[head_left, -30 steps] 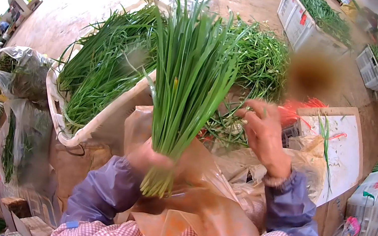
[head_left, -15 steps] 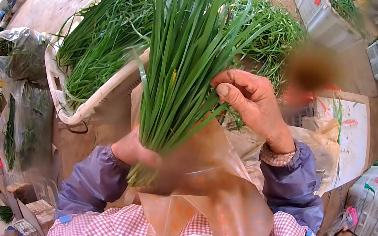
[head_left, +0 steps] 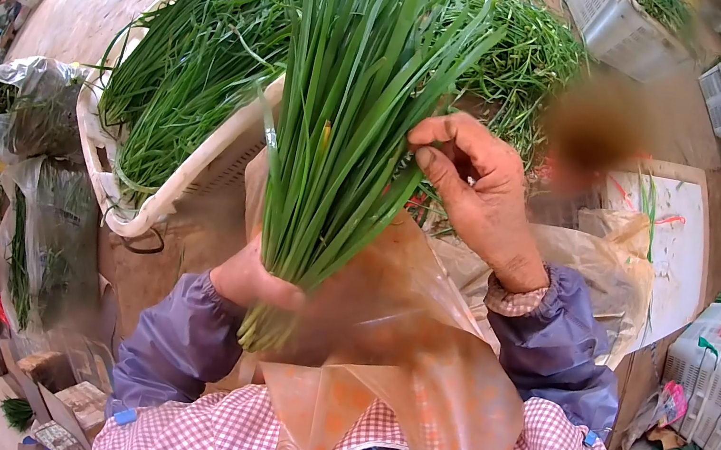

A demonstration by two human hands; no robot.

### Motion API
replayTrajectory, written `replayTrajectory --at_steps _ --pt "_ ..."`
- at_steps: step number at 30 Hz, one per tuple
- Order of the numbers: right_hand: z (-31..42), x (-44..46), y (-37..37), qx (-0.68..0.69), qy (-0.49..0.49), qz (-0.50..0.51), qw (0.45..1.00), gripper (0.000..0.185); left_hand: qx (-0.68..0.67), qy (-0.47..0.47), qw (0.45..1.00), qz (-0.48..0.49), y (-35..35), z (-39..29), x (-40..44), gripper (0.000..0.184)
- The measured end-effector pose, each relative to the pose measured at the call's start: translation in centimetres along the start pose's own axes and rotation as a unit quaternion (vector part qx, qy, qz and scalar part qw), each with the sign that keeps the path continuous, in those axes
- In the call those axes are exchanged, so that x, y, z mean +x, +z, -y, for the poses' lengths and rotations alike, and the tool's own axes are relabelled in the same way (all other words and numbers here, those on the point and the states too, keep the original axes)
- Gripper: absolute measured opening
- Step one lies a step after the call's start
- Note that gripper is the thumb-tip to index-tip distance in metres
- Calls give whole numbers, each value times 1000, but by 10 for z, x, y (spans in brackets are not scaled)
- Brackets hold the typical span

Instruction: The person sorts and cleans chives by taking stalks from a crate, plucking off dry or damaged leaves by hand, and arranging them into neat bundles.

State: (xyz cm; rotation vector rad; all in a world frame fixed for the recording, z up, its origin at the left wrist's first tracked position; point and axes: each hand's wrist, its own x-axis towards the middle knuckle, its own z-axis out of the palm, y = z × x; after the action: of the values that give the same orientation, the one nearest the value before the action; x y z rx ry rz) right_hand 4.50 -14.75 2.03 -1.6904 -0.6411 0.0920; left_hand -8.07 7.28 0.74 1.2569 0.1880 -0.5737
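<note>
A thick bunch of green garlic chives (head_left: 336,144) stands upright in front of me, leaves fanned out at the top. My left hand (head_left: 259,282) is closed round its lower end, and the pale cut stems (head_left: 266,331) stick out below the fist. At the bunch's right edge is my right hand (head_left: 484,179), with thumb and forefinger pinched close against the outer leaves. What lies between those fingertips is hard to make out. One small yellowish leaf tip (head_left: 325,137) shows amid the green.
A white crate (head_left: 155,213) of chives stands at left, with a loose heap of greens (head_left: 525,56) beyond. Clear plastic sheeting (head_left: 437,393) covers my lap. A white board (head_left: 679,252) lies at right, near stacked white crates (head_left: 715,374). Bagged greens (head_left: 52,113) stand far left.
The view has shifted slightly. My right hand's fingers are curled a little more at the bunch's edge, and the leaves there have spread slightly. My left hand keeps its grip.
</note>
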Motion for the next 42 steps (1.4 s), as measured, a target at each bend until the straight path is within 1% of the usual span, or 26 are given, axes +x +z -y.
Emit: replayTrajectory --at_steps 1,2,4,5,7,8,9,10,11,13,14,16,20,22,23,25,26,28,29,31,35,37,38,40,41,42 --pt "-9 -2 4 34 -21 -8 999 14 0 -3 1000 -1 1 1 0 77" --pt "-7 -3 4 35 -19 -9 999 14 -4 5 1000 -1 1 2 1 78" --pt "4 -7 1 44 36 15 998 15 -7 10 1000 0 1 3 2 78" --pt "7 -6 -1 45 38 14 998 15 -7 8 1000 10 0 3 3 77" --pt "10 -3 -4 -17 67 87 994 18 -5 5 1000 22 -5 6 4 76" --pt "6 -4 -3 -16 68 84 994 18 -18 5 999 42 -10 9 4 70" --pt "-2 -7 0 33 87 83 992 18 -33 5 998 62 -12 10 4 64" --pt "-6 -8 2 83 106 84 987 18 -33 4 998 62 -13 10 5 64" --pt "-7 -9 1 83 107 84 987 18 -21 9 998 66 -13 10 6 64" --pt "-4 -9 -1 170 144 63 973 21 -8 12 997 70 -13 11 6 63" --pt "-2 -8 -3 170 144 62 973 21 -19 8 997 73 -13 11 6 62" --pt "2 -7 -6 144 185 115 965 26 -29 2 997 77 -13 11 7 60" --pt "2 -2 -6 140 178 124 966 28 -10 -2 997 74 -13 13 8 56" --pt "-4 -1 -7 -17 130 137 982 18 -10 6 997 72 -14 14 7 54" --pt "-7 -3 -5 -16 131 136 982 18 -7 -5 997 71 -15 14 7 56" --pt "-12 -7 -1 -23 42 92 995 11 -4 -20 997 72 -16 14 6 57" --pt "-10 -8 -1 -23 43 92 995 11 -20 -16 997 71 -16 14 6 60" --pt "-3 -11 -2 -54 -24 48 997 8 -36 -14 997 70 -15 16 7 63" --pt "-4 -14 -1 -54 -23 49 997 8 -46 -3 997 66 -14 18 8 65" --pt "-9 -19 2 -155 -157 -27 975 9 -54 8 997 62 -12 18 9 68" --pt "-11 -23 2 -177 -130 -24 975 9 -65 5 996 58 -10 16 9 67" --pt "-15 -24 -2 -182 -88 41 978 9 -61 11 997 51 -10 16 8 66" --pt "-13 -25 -2 -182 -89 42 978 9 -61 4 997 53 -10 15 8 64" --pt "-5 -26 -1 -255 -135 -21 957 9 -62 -3 997 53 -10 13 7 62" --pt "-1 -22 -2 -252 -136 -20 958 9 -36 5 998 51 -10 12 7 61" --pt "5 -18 -3 -266 -221 -28 938 9 -9 13 999 48 -9 12 6 60"
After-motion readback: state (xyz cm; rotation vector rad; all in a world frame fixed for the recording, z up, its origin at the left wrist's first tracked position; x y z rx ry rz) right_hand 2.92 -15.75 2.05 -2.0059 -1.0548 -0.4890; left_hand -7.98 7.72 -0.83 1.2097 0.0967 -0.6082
